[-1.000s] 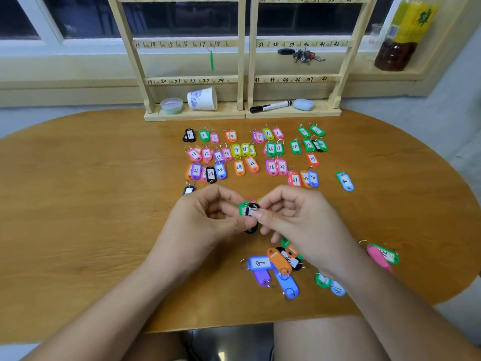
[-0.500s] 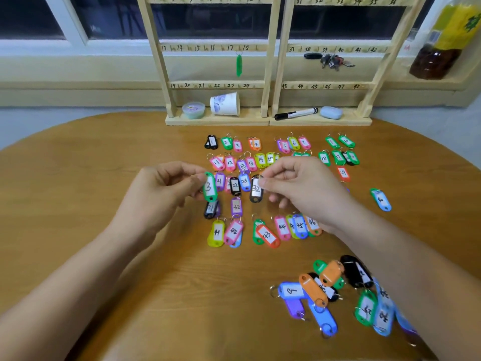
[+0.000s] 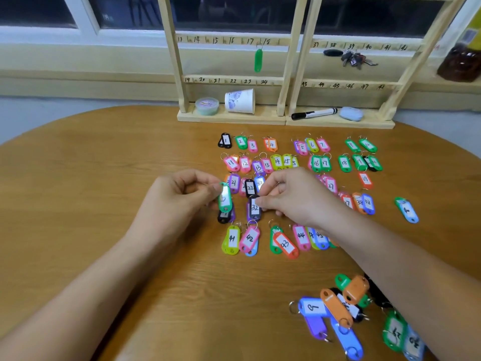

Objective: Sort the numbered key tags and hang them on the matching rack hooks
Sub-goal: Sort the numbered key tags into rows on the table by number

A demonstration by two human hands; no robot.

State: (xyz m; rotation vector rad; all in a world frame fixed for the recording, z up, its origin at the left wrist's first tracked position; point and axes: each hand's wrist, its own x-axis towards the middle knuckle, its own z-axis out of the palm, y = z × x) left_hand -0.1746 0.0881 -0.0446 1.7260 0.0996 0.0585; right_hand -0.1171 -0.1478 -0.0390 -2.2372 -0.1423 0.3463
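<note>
My left hand (image 3: 179, 198) pinches a green key tag (image 3: 225, 198) by its top end, just above a black and purple tag lying on the table. My right hand (image 3: 294, 198) pinches a black tag marked 32 (image 3: 254, 207) over a purple tag. Around both hands, numbered tags lie in rows (image 3: 277, 161) on the wooden table (image 3: 104, 191). An unsorted heap of tags (image 3: 338, 306) lies near right. The wooden rack (image 3: 289, 82) with numbered hooks stands at the back, and one green tag (image 3: 258, 60) hangs near hook 18.
On the rack's base sit a small lidded tub (image 3: 207, 106), a tipped paper cup (image 3: 240, 101), a black marker (image 3: 313, 113) and a blue eraser (image 3: 350, 113). A bunch of keys (image 3: 352, 58) lies on the sill, a bottle (image 3: 462, 58) at far right. A lone blue tag (image 3: 407, 210) lies right.
Both hands rose from the heap toward the sorted rows and parted, each with one tag. In the last half second the black tag 32 came lower, down toward the purple tag.
</note>
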